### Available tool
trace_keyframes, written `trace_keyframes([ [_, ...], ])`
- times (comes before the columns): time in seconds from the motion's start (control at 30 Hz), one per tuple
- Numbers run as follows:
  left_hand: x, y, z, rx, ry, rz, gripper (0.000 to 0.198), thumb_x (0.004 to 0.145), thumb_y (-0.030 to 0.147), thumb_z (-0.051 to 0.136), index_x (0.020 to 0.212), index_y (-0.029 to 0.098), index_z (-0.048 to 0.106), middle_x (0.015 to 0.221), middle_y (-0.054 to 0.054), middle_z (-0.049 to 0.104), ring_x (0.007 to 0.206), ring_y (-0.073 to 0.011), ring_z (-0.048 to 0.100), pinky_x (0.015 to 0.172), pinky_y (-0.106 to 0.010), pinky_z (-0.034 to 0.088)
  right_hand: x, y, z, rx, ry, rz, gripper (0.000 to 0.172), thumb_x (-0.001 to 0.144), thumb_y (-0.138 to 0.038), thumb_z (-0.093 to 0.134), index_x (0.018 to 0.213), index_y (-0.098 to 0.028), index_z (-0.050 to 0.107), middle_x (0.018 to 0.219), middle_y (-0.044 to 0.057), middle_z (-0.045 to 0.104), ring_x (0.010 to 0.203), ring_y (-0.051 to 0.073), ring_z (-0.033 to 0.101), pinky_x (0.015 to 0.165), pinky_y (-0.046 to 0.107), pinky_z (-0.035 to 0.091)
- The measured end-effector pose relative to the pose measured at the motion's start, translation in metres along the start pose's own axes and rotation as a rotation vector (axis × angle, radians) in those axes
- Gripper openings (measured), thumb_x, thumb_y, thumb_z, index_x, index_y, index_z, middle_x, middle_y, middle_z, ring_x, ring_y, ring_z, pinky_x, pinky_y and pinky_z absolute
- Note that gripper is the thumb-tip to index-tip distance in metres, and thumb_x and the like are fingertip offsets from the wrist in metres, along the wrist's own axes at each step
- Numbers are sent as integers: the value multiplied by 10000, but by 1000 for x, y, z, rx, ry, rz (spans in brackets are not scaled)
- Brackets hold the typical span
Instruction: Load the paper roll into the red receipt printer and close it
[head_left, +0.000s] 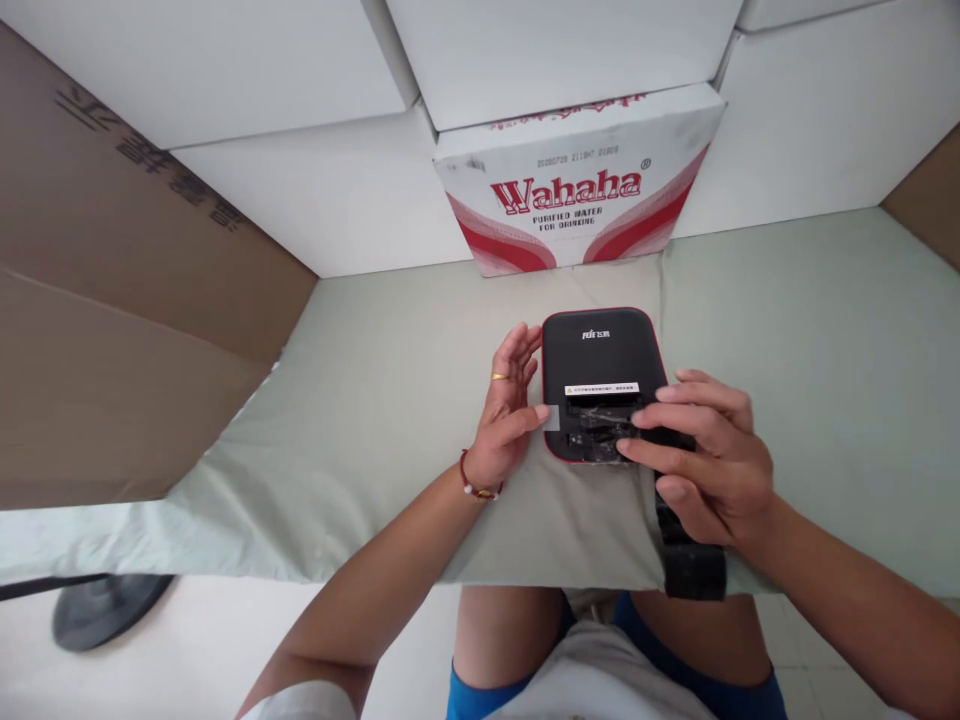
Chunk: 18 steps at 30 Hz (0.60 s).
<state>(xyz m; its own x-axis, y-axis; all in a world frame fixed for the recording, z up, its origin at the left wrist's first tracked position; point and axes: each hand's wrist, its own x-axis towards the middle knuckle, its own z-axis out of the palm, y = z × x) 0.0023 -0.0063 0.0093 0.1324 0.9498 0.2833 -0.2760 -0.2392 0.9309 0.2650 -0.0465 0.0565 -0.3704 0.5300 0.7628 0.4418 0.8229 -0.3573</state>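
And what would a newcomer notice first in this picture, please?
Probably the white carton with red Wahaha lettering, standing at the back of the pale green cloth, before the white boxes. Next comes the red-edged black device, just right of centre, between the left hand and the right hand, which touches its lower part.

You have a black device (600,362) edged in red, with a white label (601,389). The far carton (581,245) is white swept with red, the cloth (375,400) pale green, your bracelet (480,491) red, your shorts (480,698) blue; the half-hidden strip (695,572) at near right seems plain black.
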Motion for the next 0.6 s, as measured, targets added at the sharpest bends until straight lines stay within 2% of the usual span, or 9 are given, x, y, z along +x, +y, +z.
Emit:
trace_keyframes([
  [0.07, 2, 1, 3, -88, -38, -18, 988, 784, 459, 917, 1666, 467, 472, 1827, 15, 438, 1770, -337, 268, 1465, -536, 162, 0, 0, -1, -36, 14, -36, 335, 1133, -356, 528, 1146, -321, 861, 1020, 63, 821, 1155, 293, 678, 1132, 562, 574],
  [0.17, 6, 5, 9, -171, -79, -40, 1050, 751, 403, 936, 1677, 483, 448, 1846, 39, 409, 1791, -333, 219, 1480, -536, 133, 0, 1, -1, -31, -5, -74, 302, 1117, -305, 551, 1144, -264, 849, 998, 73, 807, 1127, 285, 663, 1110, 541, 569],
  [0.4, 8, 3, 13, -261, -59, -156, 1139, 713, 345, 930, 1697, 505, 380, 1835, 43, 412, 1770, -342, 273, 1469, -559, 201, 3, 1, 0, -8, -18, -80, 253, 1057, -240, 609, 1156, -245, 842, 999, 65, 821, 1137, 277, 668, 1090, 513, 586],
  [0.6, 1, -4, 15, -242, -83, -205, 1180, 797, 408, 925, 1744, 541, 235, 1925, 41, 239, 1798, -329, 232, 1427, -535, 339, 2, 1, 0, -17, -11, -93, 283, 1005, -196, 653, 1206, -258, 843, 988, 40, 848, 1116, 265, 720, 1076, 498, 621],
])
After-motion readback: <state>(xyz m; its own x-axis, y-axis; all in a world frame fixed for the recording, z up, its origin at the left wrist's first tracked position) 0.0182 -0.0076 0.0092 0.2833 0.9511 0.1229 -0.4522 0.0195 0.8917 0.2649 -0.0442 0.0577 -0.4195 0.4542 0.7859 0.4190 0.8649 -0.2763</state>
